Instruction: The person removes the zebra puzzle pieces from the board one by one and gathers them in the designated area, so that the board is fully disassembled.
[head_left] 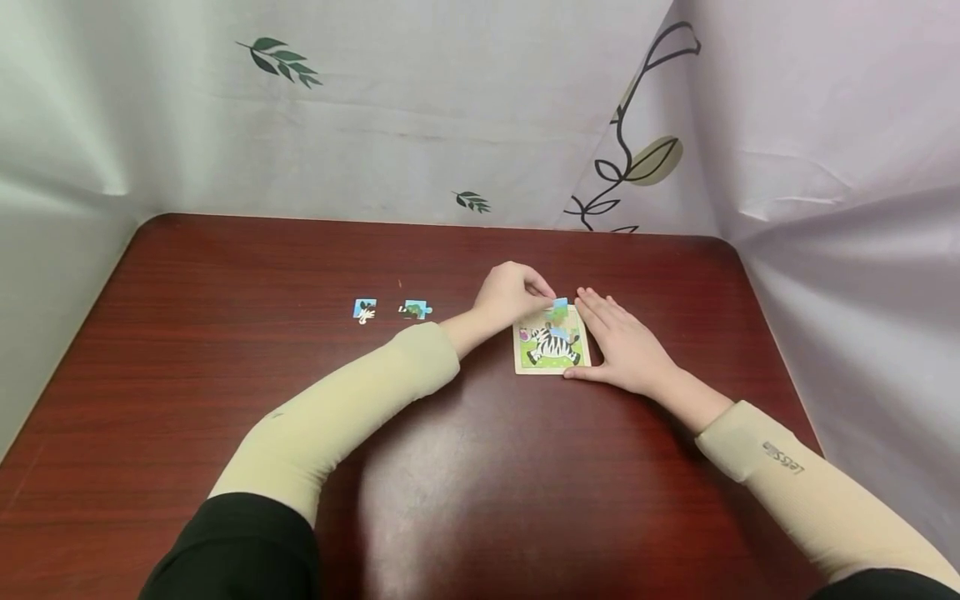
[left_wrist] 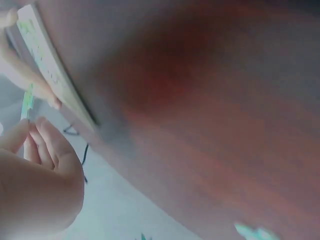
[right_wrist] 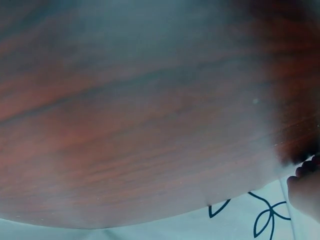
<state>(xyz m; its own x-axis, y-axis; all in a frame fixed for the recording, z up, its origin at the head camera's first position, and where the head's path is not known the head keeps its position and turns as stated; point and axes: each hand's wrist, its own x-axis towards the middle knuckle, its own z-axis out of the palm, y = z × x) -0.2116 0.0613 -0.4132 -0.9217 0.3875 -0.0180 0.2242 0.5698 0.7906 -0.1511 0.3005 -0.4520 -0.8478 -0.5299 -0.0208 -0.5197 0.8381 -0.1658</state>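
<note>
A small wooden-framed zebra puzzle lies flat on the table, its lower part filled with picture pieces. Above its upper edge my left hand pinches a blue-and-green puzzle piece between thumb and fingertips. The left wrist view shows this piece edge-on, raised off the frame. My right hand rests along the puzzle's right side, fingers stretched out and thumb at the lower edge. In the right wrist view only part of the right hand shows at the right edge.
Two loose puzzle pieces lie to the left on the dark red table: one with a zebra head, one blue and green. A pale curtain with leaf prints hangs behind the table and along both sides.
</note>
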